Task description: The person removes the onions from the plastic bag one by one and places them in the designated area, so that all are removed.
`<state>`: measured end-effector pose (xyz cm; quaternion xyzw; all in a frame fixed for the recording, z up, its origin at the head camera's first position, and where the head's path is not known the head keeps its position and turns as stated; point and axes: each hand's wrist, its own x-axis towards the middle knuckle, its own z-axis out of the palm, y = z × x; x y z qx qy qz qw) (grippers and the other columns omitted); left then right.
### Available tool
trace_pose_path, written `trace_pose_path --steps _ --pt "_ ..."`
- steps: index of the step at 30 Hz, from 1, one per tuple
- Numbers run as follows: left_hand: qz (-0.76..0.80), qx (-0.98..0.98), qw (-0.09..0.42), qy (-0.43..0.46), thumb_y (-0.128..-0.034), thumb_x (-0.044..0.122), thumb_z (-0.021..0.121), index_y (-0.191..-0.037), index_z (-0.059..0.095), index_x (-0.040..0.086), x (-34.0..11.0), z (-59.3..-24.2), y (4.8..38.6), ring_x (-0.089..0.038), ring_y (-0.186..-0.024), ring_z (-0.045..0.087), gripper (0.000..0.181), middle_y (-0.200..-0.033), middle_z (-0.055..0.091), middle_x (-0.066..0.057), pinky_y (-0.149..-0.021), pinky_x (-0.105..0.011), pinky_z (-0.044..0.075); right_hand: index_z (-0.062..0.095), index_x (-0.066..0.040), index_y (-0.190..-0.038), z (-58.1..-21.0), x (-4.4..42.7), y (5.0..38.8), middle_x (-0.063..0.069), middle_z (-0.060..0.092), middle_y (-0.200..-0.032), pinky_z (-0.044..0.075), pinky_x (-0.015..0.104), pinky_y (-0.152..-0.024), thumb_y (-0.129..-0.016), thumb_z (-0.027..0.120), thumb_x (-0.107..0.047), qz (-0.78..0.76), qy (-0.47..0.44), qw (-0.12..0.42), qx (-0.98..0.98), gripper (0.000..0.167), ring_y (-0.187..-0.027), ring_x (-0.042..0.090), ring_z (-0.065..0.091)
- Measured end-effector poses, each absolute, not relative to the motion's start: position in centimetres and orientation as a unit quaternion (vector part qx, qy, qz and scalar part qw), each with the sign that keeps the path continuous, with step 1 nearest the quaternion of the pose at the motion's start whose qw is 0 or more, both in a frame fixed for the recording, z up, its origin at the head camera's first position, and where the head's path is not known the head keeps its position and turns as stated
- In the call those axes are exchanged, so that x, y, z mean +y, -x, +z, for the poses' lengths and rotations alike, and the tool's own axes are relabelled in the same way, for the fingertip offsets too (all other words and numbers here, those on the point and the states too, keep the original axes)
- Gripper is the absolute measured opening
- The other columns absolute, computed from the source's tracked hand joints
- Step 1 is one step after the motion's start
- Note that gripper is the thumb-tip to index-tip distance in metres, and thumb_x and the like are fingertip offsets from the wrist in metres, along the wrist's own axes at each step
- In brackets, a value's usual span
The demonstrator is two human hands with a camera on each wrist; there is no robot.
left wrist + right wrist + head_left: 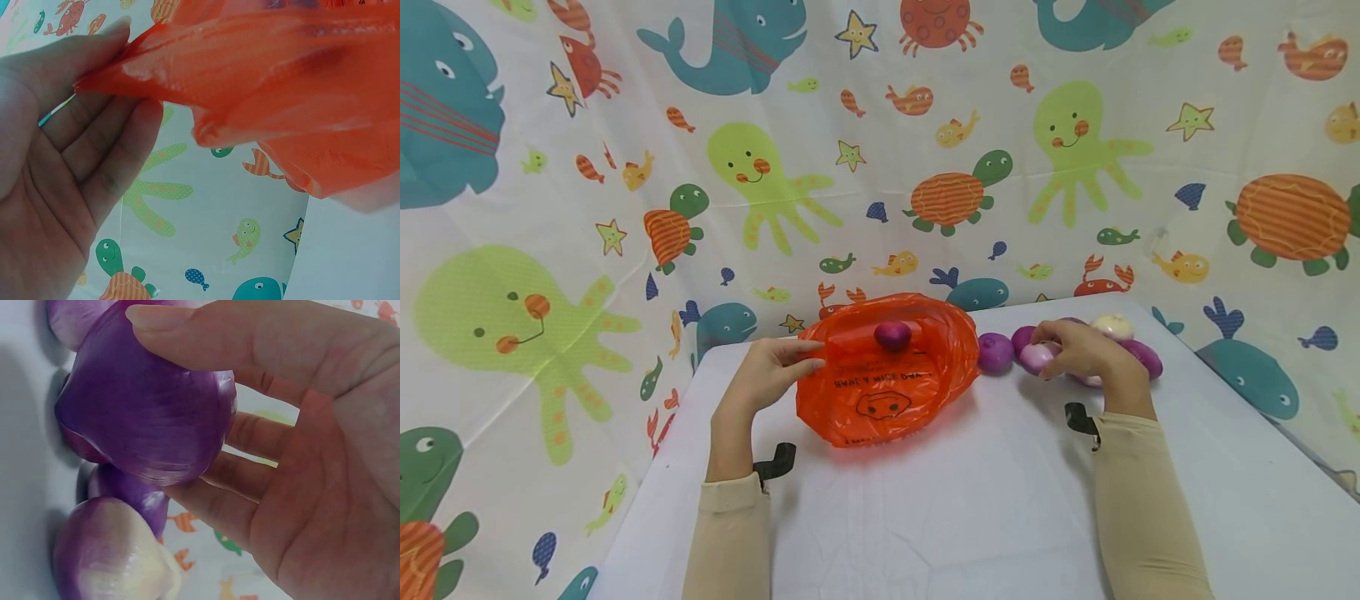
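A red plastic bag [880,417] with printed text lies on the table, its mouth held wide. My left hand [763,375] pinches the bag's left rim between thumb and fingers, as the left wrist view shows. Inside the bag is a dark purple onion [892,336]. To the right, my right hand [1081,354] grips a purple onion [150,406], with the thumb on one side and the fingers on the other. Close around that hand lie several more onions, among them a purple onion [995,354] beside the bag and a pale onion [1112,327].
The white-covered table [925,517] extends in front of the bag and between the forearms. A patterned curtain [865,167] with sea animals hangs behind the table and along its left side. A black wrist mount [775,460] sticks out from the left sleeve.
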<state>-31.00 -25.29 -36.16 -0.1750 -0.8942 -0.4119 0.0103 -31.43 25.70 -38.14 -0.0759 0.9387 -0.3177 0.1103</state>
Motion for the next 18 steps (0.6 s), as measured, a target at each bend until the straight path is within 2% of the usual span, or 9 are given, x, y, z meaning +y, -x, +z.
trace_pose_path --steps 5,18 --pt "-0.41 -0.895 0.011 0.175 -0.0961 0.035 0.076 -0.127 0.077 0.021 -25.3 -36.13 30.99 -0.021 -0.098 0.075 0.034 -0.111 0.079 -0.003 -0.092 -0.046 0.063 0.064 -0.019 -0.133 -38.46 25.77 31.47 0.015 0.058 -0.134 0.049 0.063 -0.101 -0.078 0.088 -0.024 -0.313 0.068 0.119 0.94 0.061 -0.129 0.039 0.046" --pt "-0.411 -0.895 0.01 0.175 -0.0964 0.034 0.076 -0.127 0.077 0.021 -25.35 -36.13 31.03 -0.023 -0.1 0.075 0.033 -0.112 0.078 -0.004 -0.092 -0.046 0.063 0.064 -0.014 -0.13 -38.88 25.8 31.51 0.015 0.06 -0.126 0.049 0.059 -0.1 -0.079 0.088 -0.021 -0.309 0.064 0.127 0.94 0.057 -0.121 0.037 0.05"
